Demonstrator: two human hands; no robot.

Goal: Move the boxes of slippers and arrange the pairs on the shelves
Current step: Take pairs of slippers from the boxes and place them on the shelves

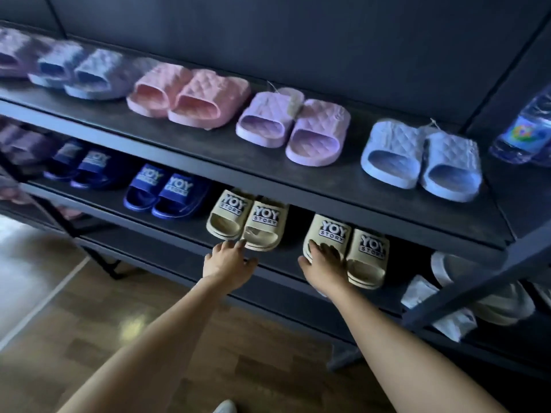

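Our left hand is spread loose, its fingertips touching the near rim of the left beige pair. Our right hand clasps the near end of the right beige pair's left slipper, thumb at its left side. Both pairs sit at the middle shelf's front edge with a gap between them, and the top shelf overhangs close above. They are smooth moulded slides with "YOY STORY" straps. Quilted pastel slides line the matte dark board above.
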